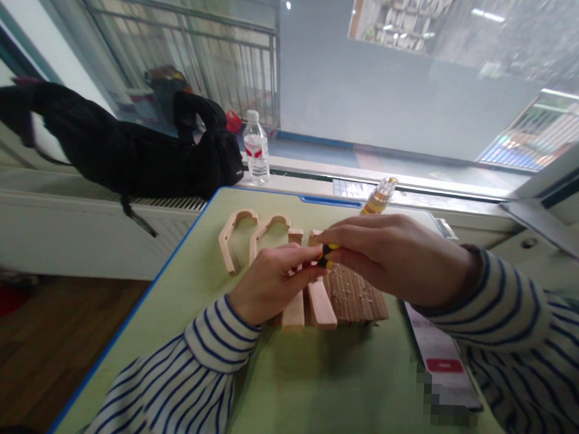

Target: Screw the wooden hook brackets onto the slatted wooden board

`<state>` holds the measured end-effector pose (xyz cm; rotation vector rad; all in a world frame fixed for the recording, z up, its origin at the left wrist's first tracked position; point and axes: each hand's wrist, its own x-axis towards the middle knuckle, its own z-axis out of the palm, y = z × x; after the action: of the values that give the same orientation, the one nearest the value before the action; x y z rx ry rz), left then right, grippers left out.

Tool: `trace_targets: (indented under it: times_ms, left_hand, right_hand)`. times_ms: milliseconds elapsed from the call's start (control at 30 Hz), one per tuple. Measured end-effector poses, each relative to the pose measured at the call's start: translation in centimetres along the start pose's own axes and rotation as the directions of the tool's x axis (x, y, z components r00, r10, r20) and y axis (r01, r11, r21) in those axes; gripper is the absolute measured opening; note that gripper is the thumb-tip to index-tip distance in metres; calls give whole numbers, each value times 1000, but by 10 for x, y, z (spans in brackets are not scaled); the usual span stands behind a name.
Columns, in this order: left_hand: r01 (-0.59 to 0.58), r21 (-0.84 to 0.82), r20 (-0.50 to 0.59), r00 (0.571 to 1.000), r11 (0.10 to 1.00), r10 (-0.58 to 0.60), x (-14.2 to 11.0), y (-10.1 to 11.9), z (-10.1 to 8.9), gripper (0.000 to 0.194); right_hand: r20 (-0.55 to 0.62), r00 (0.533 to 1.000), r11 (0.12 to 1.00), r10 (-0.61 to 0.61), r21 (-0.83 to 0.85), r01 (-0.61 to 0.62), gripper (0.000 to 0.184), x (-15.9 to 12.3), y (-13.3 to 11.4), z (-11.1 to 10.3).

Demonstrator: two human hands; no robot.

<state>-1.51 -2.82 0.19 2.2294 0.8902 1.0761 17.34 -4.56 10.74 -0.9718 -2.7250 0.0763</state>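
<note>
A green, blue-edged table (pixel 340 385) carries pale wooden pieces (pixel 322 306), a ribbed brown slab (pixel 350 310) and a phone (pixel 440 348).

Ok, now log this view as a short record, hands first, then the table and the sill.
Right hand: fingertips gripping a small black-and-yellow piece
Left hand: fingertips pinching the same piece
Wood: two curved pieces, two straight pieces
Board: brown, ridged, small bits on top
Phone: on the table, by the right sleeve
Sill: bottle, black bag
</note>
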Motion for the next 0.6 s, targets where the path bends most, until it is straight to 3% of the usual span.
trace_targets:
  times_ms: [433,600]
  left_hand:
    - [18,-38,74,997,999,-15,2,1,-2,20]
    - [3,-23,46,999,1000,-2,2,3,-2,22]
  right_hand:
    - [-92,995,1000,29,-5,-30,25,-5,0,7]
    - [-95,995,999,39,-3,-39,25,-4,0,8]
